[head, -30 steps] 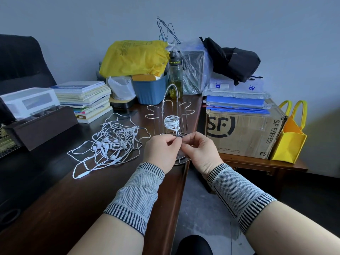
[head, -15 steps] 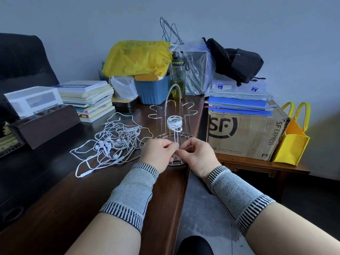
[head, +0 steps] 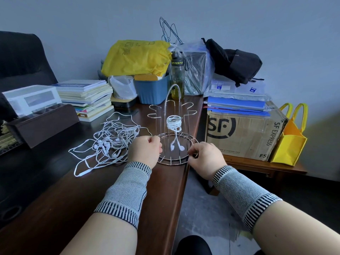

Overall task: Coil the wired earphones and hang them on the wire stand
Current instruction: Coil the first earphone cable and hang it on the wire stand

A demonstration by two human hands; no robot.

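My hands have come apart since a moment ago, when both pinched the cord under the coil. The coiled earphones [head: 173,122] now hang free on a hook of the wire stand [head: 176,137], their two earbuds dangling just above its round base, and neither hand touches them.

My left hand [head: 145,150] sits at the left side of the base ring, fingers curled under; whether they grip the ring or only rest there, I cannot tell. My right hand [head: 206,159] has dropped to the ring's near right side, and its fingertips [head: 192,157] pinch the wire rim.

The stand is at the table's [head: 92,190] right edge, about halfway back, its base slightly overhanging. The tangled earphones [head: 108,142] lie as before to the stand's left, just beside my left hand, with a strand trailing toward the near edge.
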